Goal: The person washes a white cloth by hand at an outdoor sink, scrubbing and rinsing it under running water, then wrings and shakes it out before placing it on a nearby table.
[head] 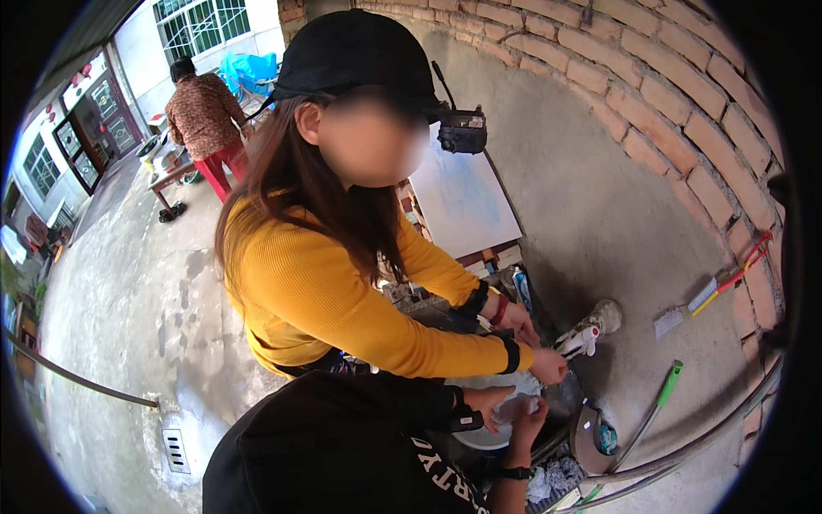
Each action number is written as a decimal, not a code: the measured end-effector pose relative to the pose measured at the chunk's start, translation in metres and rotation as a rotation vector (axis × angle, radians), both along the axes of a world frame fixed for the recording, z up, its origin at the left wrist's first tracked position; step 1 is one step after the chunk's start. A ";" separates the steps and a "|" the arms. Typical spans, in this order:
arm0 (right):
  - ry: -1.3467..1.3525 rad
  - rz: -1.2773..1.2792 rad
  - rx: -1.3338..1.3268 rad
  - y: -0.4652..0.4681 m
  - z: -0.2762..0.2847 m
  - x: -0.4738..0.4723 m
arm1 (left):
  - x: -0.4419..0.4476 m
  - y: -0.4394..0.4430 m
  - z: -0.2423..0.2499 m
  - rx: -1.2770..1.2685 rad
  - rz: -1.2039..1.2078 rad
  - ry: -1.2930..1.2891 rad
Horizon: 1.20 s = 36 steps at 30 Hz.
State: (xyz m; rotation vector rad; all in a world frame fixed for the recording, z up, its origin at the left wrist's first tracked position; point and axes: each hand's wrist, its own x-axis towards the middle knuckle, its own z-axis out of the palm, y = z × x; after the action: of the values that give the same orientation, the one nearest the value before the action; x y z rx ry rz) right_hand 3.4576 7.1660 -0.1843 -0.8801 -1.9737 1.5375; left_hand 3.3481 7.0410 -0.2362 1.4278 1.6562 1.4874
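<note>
My left hand (489, 405) and my right hand (530, 421) meet over a white basin (483, 441). Between them is a pale, translucent item (512, 408), held by its edges; its exact kind is hard to make out. Whitish, foamy-looking contents fill part of the basin behind my hands. Just beyond, the hands (547, 366) of a co-worker in a yellow sweater (334, 302) reach across, close to a white fixture with a red spot (583, 342). Whether they touch it cannot be told.
A brick wall (668, 122) curves along the right, with brushes (704, 297) hanging there. A green-handled tool (670, 384) and a hose (681, 453) lie to the right. A toothpaste-like tube (521, 286) stands behind the co-worker's hands. Another person (204, 119) is by a table (172, 177).
</note>
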 end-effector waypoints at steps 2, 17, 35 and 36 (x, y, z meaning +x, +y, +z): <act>-0.020 0.024 0.254 -0.034 0.020 0.005 | 0.016 -0.005 0.004 0.033 0.070 0.084; 0.155 -0.033 -0.543 -0.103 0.027 0.008 | 0.037 -0.016 0.030 -0.134 0.199 -1.490; 0.247 0.113 -0.495 -0.101 0.044 0.056 | 0.053 -0.078 0.103 -0.366 -0.408 -1.595; 0.251 0.115 -0.546 -0.108 0.065 0.061 | 0.058 -0.080 0.109 -0.394 -0.433 -1.599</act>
State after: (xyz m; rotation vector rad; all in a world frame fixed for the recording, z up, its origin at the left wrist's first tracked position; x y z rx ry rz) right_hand 3.5190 7.0581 -0.1193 -0.7304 -1.4683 2.1888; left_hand 3.4063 6.9610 -0.1274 0.0707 0.4765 1.2418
